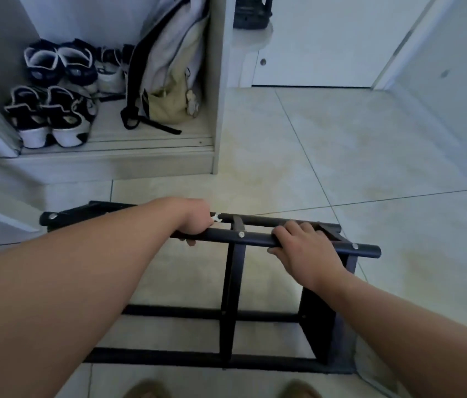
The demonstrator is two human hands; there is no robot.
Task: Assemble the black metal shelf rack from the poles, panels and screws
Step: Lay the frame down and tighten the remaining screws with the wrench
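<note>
Your rack (231, 297) stands on the tiled floor (370, 168) just in front of your feet, and it looks close to finished. Two long poles run along its top and two along its bottom. They are joined by a narrow cross panel in the middle and a broader end panel (320, 326) on the right. The left end is largely hidden behind your left forearm.

Silver screws are already seated: one in the near top pole (255, 239) at the middle joint (241, 234), one near that pole's right end (355, 246), and one at the far left corner (52, 216).

Your hands are apart, and both are wrapped around that near top pole. The left hand (195, 222) grips it left of the middle panel, with a small silver wrench (217, 217) poking out beside its knuckles, apparently held in the same fist. The right hand (298, 245) grips it just left of the end panel.

As I judge it, the frame is joined and what remains is checking or tightening screws, then turning the rack to its proper standing position. The lower joints are too dark to show whether every screw is in. No loose poles, panels or screws are visible on the floor.

Beyond the rack, an open cupboard holds shoes (54, 116) and a bag (169, 76).
</note>
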